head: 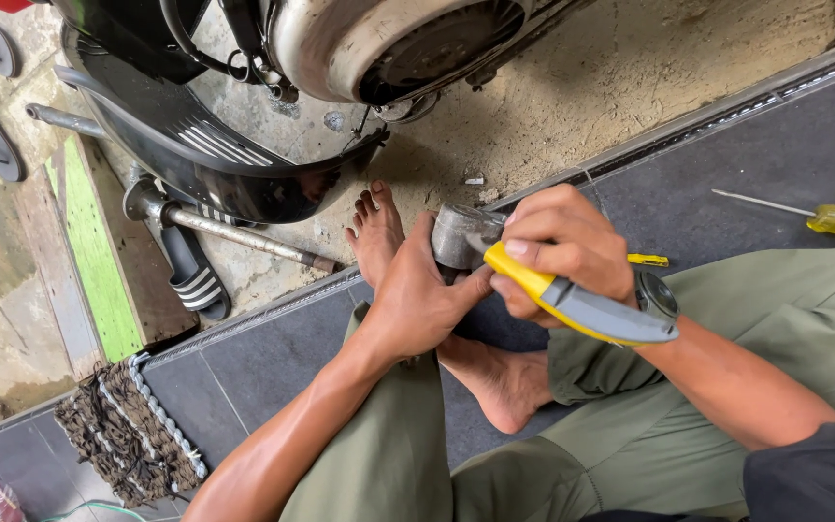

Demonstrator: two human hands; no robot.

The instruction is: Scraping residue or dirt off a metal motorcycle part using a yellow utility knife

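Two hands on job. Left hand [422, 304] cups grey metal cylindrical part [458, 235] from below, over your bare feet [379, 232], above dark tiled floor [273, 358]. Right hand [562, 246] clenched round yellow-and-grey tool handle [572, 304]; working end hidden behind fingers, so tool kind unclear. Advice: brace part firm against left palm, keep left thumb off tool's path, apply force away from feet. Yellow-handled screwdriver [823, 219] lies on floor to right, well apart. Scooter underside [273, 116] ahead.
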